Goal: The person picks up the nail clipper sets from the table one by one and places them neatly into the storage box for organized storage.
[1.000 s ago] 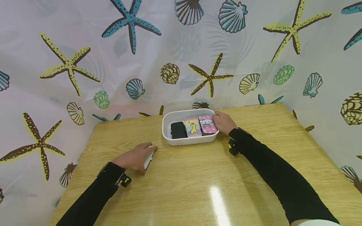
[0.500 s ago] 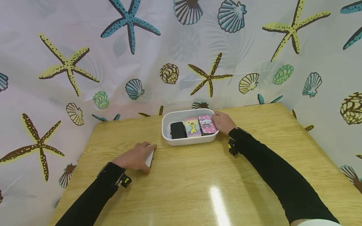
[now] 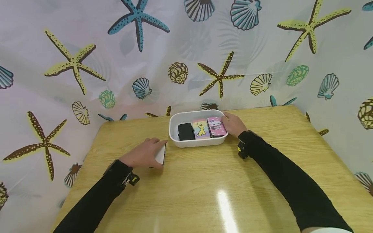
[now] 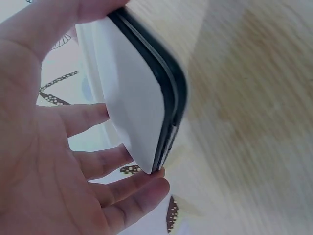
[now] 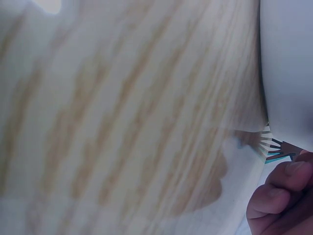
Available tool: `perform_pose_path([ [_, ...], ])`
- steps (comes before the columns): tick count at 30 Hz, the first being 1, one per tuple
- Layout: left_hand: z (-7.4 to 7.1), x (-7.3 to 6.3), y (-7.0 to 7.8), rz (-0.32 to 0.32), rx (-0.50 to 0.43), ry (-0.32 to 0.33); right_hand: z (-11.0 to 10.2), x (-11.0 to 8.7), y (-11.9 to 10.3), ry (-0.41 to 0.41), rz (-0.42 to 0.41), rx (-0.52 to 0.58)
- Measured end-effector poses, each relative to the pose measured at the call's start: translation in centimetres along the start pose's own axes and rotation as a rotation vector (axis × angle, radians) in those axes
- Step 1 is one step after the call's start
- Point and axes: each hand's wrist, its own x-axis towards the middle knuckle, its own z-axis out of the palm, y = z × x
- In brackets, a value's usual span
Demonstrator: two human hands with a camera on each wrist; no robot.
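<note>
My left hand [image 3: 145, 153] grips a small flat case [image 3: 160, 154] by its edges, left of a white plastic bin [image 3: 201, 142]. The left wrist view shows the case's white face [image 4: 129, 88] and dark sides with a metal rim; thumb and fingertips are at opposite edges. My right hand [image 3: 234, 124] holds the bin's right end, fingers curled at the rim. Inside the bin lie a black case [image 3: 186, 131], a pastel case with a yellow giraffe [image 3: 201, 129] and a pink case with a white animal [image 3: 216, 126], side by side.
Everything rests on a wood-grain table [image 3: 192, 184]. Behind it and along both sides hangs a white cloth [image 3: 163, 42] printed with starfish and shells. The bin stands near the table's back edge. Within the bin, bare floor shows behind the black case.
My left hand has moved slightly to the right and away from me with the white-faced case, closer to the bin. The right hand keeps its hold. The head view has shifted a little.
</note>
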Motion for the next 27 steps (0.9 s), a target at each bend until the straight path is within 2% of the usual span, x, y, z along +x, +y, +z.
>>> perform_pose_path([
  [6, -1.2, 0.4, 0.9, 0.022, 0.04, 0.05, -0.3, 0.1, 0.0, -0.002, 0.011, -0.008],
  [15, -3.2, 1.6, 2.6, 0.048, 0.095, 0.166, -0.4, 0.0, 0.0, -0.015, 0.021, 0.01],
  [22, -4.3, 4.2, 3.9, 0.062, 0.14, 0.247, -0.3, 0.0, 0.2, -0.014, 0.02, 0.018],
  [27, -4.9, 6.3, 4.8, 0.057, 0.184, 0.228, 0.0, 0.3, 0.5, -0.009, 0.004, 0.01],
])
